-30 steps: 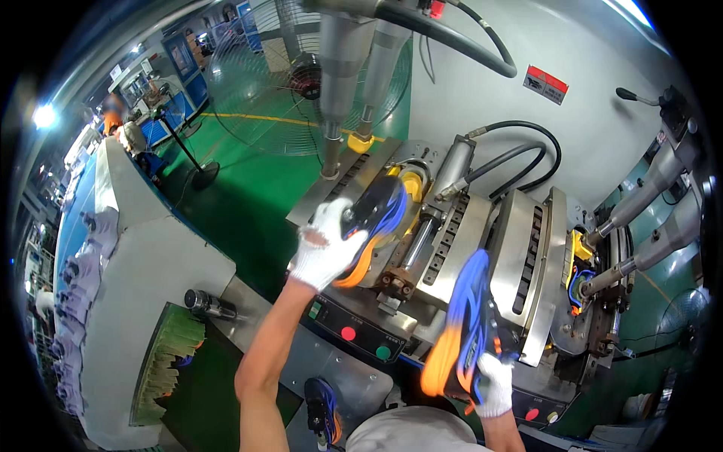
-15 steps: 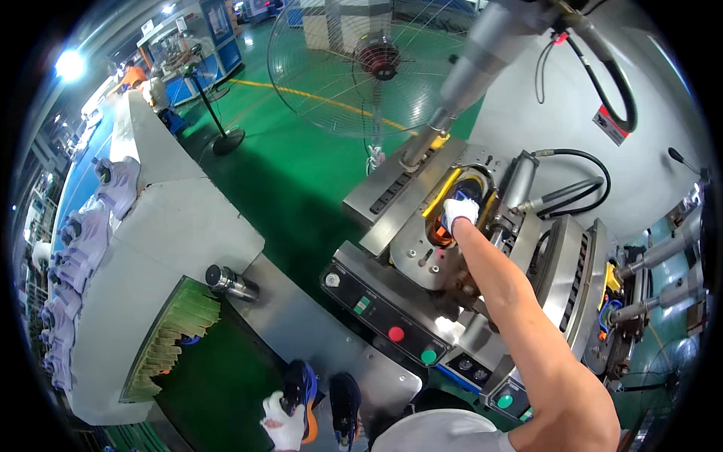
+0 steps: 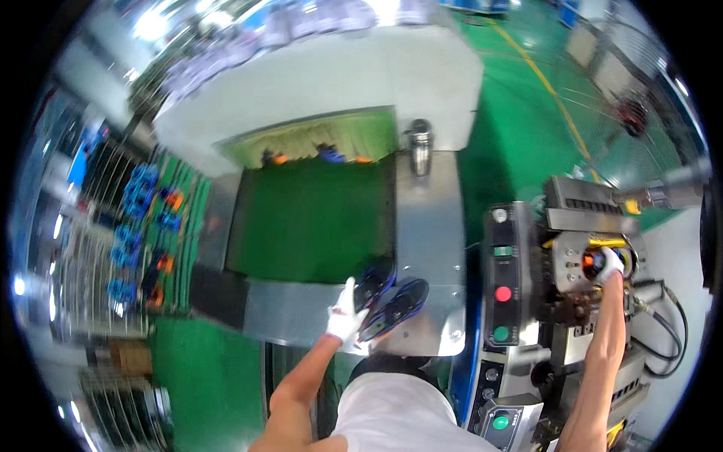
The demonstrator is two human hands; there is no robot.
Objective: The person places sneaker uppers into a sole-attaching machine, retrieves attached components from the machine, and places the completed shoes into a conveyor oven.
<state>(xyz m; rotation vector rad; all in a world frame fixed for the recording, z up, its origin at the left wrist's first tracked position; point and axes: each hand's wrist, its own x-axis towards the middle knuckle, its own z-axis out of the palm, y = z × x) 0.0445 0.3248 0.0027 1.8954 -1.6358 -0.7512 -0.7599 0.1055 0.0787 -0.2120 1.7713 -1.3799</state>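
Head view looks down on a factory floor painted green (image 3: 520,143), with a brushed steel desk (image 3: 425,248) in front of the person and a green conveyor belt (image 3: 312,218) running away from it into a white tunnel housing (image 3: 316,83).

The left hand (image 3: 346,316), in a white glove, has its grip curled closed on the heel end of a dark blue-and-black shoe (image 3: 373,282), which lies at the near edge of the belt. A second dark blue shoe (image 3: 399,305) lies just beside it on the desk, to the right of that grip and touching the first.

The right hand (image 3: 608,265), also white-gloved, reaches well off to the right into a grey metal press machine (image 3: 580,264); its fingers close around an orange-and-blue piece (image 3: 591,262) seated in the machine, though how tight the grip is cannot be told.

Between the two hands stands a black control panel with red and green round buttons (image 3: 502,290). Beyond the left grip, a steel cylinder (image 3: 419,147) stands at the tunnel mouth, where more orange and blue shoes (image 3: 324,156) show. Far left of it, racks of blue and orange shoes (image 3: 147,233) stand.
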